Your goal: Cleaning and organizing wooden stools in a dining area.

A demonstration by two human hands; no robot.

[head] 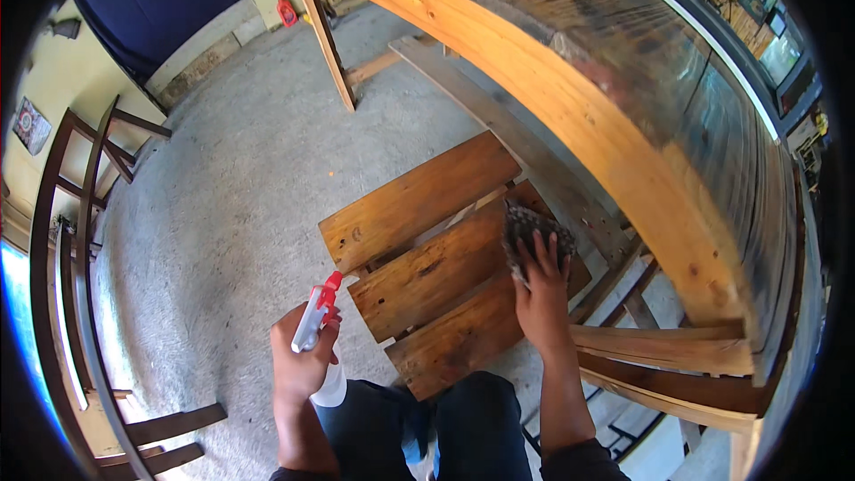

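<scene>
A low slatted wooden stool or small table (427,267) stands before my knees, its several varnished brown planks parted by gaps. My left hand (304,347) grips a spray bottle (329,387) with a red and white trigger head, held upright just off the left edge of the slats. With fingers spread, my right hand (544,294) presses a dark patterned cloth (528,227) onto the right end of the middle plank. Dark knots and stains mark the planks.
A large wooden workbench (601,127) curves over the right side. Beneath it lies a long board (467,100) on the concrete floor. Dark wooden frames (87,214) stand at left, and a red container (286,12) sits by the far wall. More wooden framing (661,347) is close to my right arm.
</scene>
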